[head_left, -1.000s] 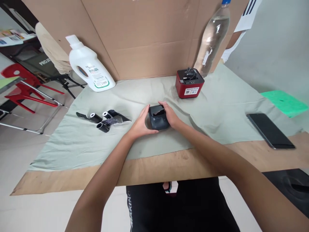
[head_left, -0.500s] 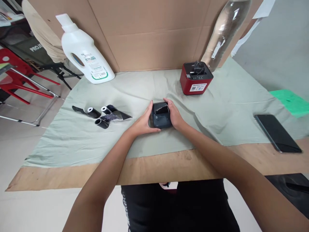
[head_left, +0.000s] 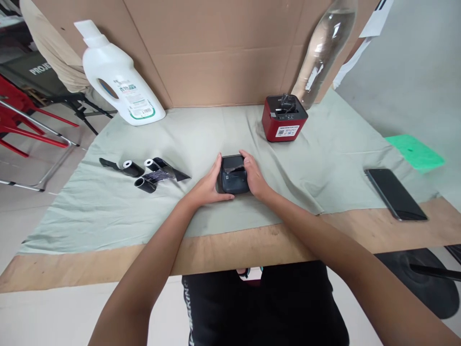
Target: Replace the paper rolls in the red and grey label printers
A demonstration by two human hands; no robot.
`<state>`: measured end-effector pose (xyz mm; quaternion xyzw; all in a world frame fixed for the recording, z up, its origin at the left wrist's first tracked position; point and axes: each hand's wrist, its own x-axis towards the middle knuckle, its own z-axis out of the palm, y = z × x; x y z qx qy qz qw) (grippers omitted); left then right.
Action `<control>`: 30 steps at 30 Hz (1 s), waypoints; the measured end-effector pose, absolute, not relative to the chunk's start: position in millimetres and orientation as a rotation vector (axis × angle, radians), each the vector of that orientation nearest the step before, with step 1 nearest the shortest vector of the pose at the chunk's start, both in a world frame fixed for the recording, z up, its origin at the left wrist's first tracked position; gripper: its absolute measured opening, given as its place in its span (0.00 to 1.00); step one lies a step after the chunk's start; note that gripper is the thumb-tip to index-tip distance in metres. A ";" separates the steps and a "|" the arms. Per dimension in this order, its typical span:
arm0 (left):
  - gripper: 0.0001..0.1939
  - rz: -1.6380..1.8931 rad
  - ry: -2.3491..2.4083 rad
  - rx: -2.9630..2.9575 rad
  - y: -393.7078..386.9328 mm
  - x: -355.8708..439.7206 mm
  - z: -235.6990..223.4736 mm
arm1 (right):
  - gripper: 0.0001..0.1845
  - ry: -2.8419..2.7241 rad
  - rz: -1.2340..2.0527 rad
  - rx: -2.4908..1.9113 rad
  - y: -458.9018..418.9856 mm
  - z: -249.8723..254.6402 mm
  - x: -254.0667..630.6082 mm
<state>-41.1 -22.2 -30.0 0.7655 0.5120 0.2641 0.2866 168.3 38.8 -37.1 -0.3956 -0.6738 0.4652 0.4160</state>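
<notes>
A small black printer [head_left: 235,182] with a slot across its top rests on the cloth in front of me. A piece of dark film sticks up from that slot. My left hand [head_left: 209,186] cups its left side, thumb stretched along the near edge. On the opposite side, my right hand [head_left: 255,177] wraps the right edge, its fingers reaching toward the far corner. Left of my hands lie small rolls [head_left: 145,185] in black wrapping, some with white ends showing, beside crumpled dark film. Behind the printer, to the right, stands a red box-shaped device [head_left: 282,129] with crumpled film in its top.
A white detergent bottle [head_left: 115,79] and a clear bottle of liquid [head_left: 322,53] stand against the cardboard panel [head_left: 216,62]. A phone [head_left: 396,193] lies at the right near the wooden edge [head_left: 230,247]. Beyond it is a green item [head_left: 414,150]. A red stool [head_left: 18,120] is at the left.
The head view has shifted slightly, so most things appear a little further left. Both hands stay around the black printer, with almost no other movement visible.
</notes>
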 end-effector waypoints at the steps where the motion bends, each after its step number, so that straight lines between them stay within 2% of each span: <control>1: 0.79 0.704 1.375 2.040 -21.8 -41.6 -31.0 | 0.55 -1.699 1.171 -0.997 41.8 -34.2 169.8; 4: 0.80 0.714 1.382 2.022 -20.8 -42.9 -33.8 | 0.55 -1.768 1.110 -0.957 60.7 -16.5 193.9; 8: 0.79 0.719 1.389 1.999 -21.0 -42.4 -33.1 | 0.45 -1.952 0.813 -1.055 92.1 3.3 277.3; 12: 0.79 0.682 1.412 2.003 -22.0 -40.8 -29.2 | 0.43 -2.267 0.518 -1.392 100.3 -13.6 359.2; 16: 0.77 0.673 1.416 2.025 -22.3 -40.8 -27.8 | 0.39 -2.466 0.282 -1.636 90.1 -36.2 386.4; 24: 0.78 0.687 1.418 2.028 -21.3 -41.8 -31.1 | 0.36 -2.424 0.236 -1.661 91.3 -40.2 430.0; 28: 0.77 0.676 1.427 2.033 -20.8 -41.6 -30.7 | 0.40 -2.290 0.185 -1.616 90.5 -39.0 462.0; 30: 0.76 0.668 1.436 2.036 -20.5 -41.4 -30.2 | 0.39 -2.258 0.154 -1.595 78.3 -35.3 467.8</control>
